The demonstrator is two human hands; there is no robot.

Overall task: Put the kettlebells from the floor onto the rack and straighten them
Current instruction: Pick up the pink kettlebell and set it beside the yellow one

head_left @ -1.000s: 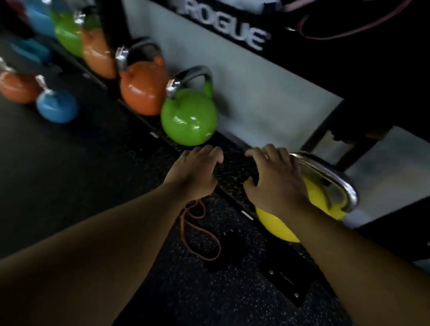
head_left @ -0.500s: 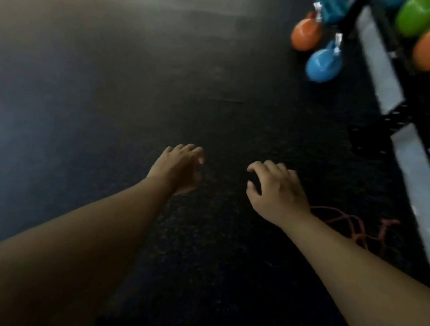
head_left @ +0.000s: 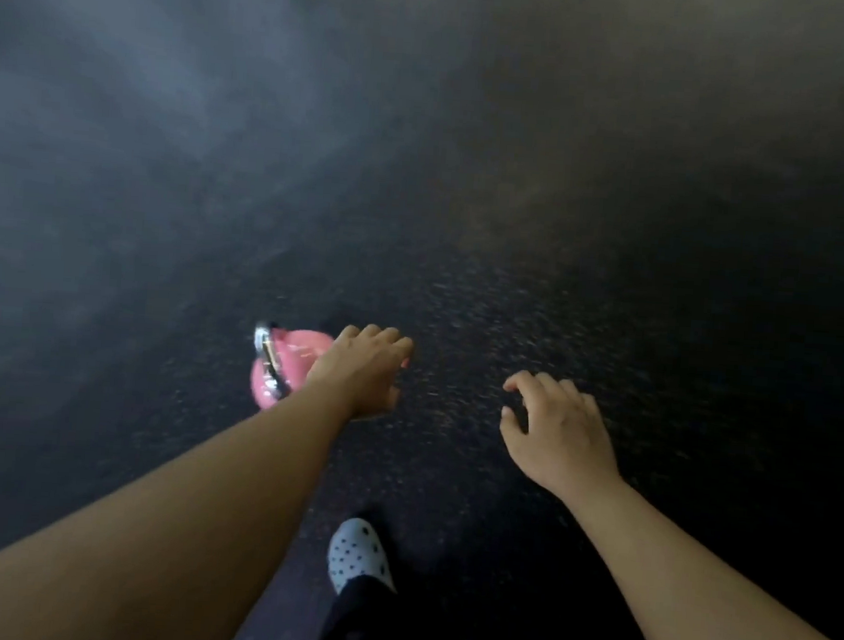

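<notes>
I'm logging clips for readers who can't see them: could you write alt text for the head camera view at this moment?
Two bare arms stretch out over a dark speckled floor, with the left hand in front of a pink kettlebell that sits on the floor and the right hand open and empty. One foot in a dotted sock steps forward below; the picture is blurred by motion.

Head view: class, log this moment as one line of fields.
left hand: open, over pink kettlebell | right hand: open, empty | kettlebell: on floor | rack: not in view
</notes>
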